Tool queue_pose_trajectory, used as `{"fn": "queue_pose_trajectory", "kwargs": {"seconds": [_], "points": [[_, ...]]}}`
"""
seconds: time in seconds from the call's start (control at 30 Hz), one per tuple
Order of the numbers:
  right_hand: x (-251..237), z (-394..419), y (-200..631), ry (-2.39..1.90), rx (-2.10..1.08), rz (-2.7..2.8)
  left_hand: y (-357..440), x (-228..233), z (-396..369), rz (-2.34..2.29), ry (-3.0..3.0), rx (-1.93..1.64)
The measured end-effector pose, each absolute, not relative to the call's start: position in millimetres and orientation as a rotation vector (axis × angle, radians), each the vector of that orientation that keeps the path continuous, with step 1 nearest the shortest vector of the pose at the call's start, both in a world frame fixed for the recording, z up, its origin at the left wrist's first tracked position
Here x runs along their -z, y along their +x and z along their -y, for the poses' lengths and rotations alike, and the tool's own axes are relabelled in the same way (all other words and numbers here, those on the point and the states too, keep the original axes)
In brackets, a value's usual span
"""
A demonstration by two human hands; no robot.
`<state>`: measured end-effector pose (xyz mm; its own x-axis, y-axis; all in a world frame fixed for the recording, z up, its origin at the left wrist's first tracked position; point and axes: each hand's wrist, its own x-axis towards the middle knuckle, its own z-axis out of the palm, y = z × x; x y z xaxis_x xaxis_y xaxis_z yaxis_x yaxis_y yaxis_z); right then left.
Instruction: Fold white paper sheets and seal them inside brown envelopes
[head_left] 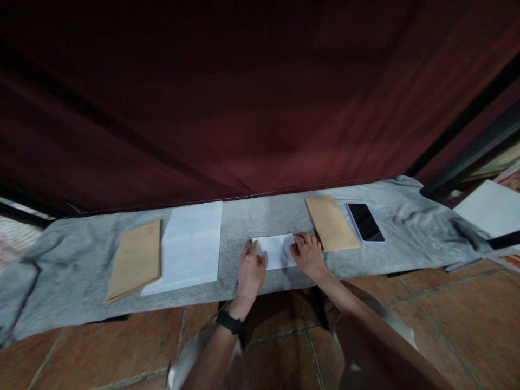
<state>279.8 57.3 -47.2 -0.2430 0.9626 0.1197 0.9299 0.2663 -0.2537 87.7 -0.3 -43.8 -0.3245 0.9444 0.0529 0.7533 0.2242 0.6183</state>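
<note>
White folded paper lies under flat, open left hand and right hand; uneven pressure could skew its crease toward the brown envelope beside it.

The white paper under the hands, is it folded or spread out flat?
Folded. The white paper under the left hand and right hand is a narrow strip, far smaller than the open white sheet beside it.

Phone, two brown envelopes, white sheet
</note>
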Motion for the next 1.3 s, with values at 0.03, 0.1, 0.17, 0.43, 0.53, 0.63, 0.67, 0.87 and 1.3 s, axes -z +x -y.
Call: {"fn": "queue_pose_trajectory", "kwargs": {"seconds": [0.03,0.1,0.17,0.43,0.53,0.63,0.67,0.87,1.3], "points": [[46,-59,279,-1.77,-0.204,2.283,86,45,-1,-2.154,1.531,-0.837],[44,-63,277,-1.795,-0.234,2.268,83,47,-2,-2.13,1.451,-0.904],[44,-66,277,-1.809,-0.255,2.249,81,49,-2,-2.115,1.427,-0.961],[35,-50,267,-1.649,-0.062,2.274,88,43,0,-2.059,1.533,-1.023],[38,-43,261,-1.531,-0.02,2.298,87,42,-3,-2.047,1.566,-1.029],[49,-39,255,-1.416,-0.144,2.375,82,42,-6,-2.046,1.549,-1.014],[53,-37,254,-1.381,-0.185,2.404,80,42,-7,-2.048,1.545,-1.003],[68,-30,250,-1.33,-0.197,2.511,95,44,4,-2.092,1.76,-1.04],[79,-28,261,-1.268,0.113,2.578,124,73,22,-2.189,2.223,-0.615]]}}
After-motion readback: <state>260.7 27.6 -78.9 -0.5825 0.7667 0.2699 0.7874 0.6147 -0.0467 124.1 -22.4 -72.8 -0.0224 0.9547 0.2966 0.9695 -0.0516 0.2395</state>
